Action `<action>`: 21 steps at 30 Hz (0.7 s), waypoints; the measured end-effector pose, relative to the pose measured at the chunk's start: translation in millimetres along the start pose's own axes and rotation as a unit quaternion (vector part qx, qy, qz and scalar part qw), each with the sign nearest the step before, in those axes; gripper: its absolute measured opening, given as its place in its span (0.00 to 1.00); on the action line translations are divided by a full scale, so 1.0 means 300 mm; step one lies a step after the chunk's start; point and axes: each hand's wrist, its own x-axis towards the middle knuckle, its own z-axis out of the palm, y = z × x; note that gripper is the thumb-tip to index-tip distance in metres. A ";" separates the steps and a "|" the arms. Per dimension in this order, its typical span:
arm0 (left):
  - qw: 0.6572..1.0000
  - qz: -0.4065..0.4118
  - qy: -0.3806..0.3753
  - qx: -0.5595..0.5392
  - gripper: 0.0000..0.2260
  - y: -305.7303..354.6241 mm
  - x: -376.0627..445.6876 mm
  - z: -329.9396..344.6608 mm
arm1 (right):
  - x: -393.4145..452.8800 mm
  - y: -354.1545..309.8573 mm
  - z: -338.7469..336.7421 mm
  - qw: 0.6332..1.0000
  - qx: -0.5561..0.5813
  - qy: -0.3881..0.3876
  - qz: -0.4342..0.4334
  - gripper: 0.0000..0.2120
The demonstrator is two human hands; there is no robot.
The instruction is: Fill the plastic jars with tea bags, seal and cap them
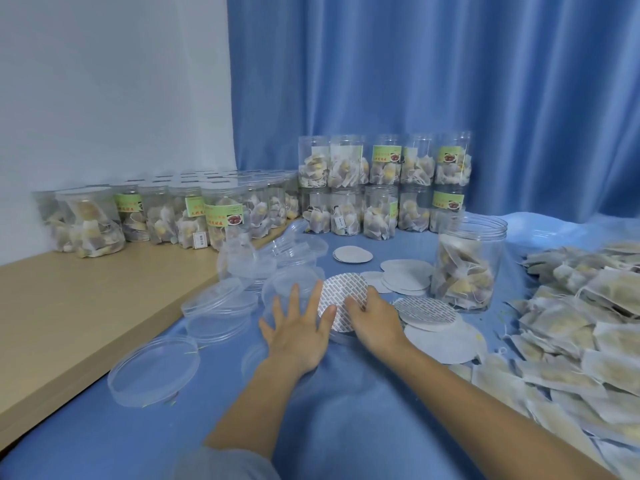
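Blue curtains back the blue-covered surface (346, 427), where a printed seal disc (341, 299) at centre is pinched by right hand (375, 322), left hand (298, 330) spread flat; it should be lifted squarely toward the open filled jar (467, 265) at two o'clock.

Both forearms reach fwd from the bottom edge, bare, converging toward centre. Left hand (298, 332): palm down, back of hand up, fingers straight and spread wide, thumb out to the right w/ its tip on the edge of a round seal disc (341, 297). Right hand (375, 322): just beside the left, knuckles up, fingers curled down onto the disc's near-right part, thumb hidden under the hand. Whether it pinches the disc or only presses it, can't tell. Wrists straight, hands near each other but not touching. A bit of pale sleeve shows at the left elbow, bottom edge.
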 end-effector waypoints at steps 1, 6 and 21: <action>1.000 0.005 0.003 -0.005 0.23 0.010 0.027 0.013 | 0.018 0.010 -0.008 1.000 -0.009 0.002 0.003 0.09; 1.000 0.026 0.010 -0.012 0.22 0.056 0.154 0.076 | 0.106 0.043 -0.039 1.000 -0.024 0.000 0.018 0.10; 0.939 -0.041 0.299 -0.167 0.06 0.229 0.309 0.101 | 0.252 0.099 -0.091 0.980 0.157 0.125 0.016 0.06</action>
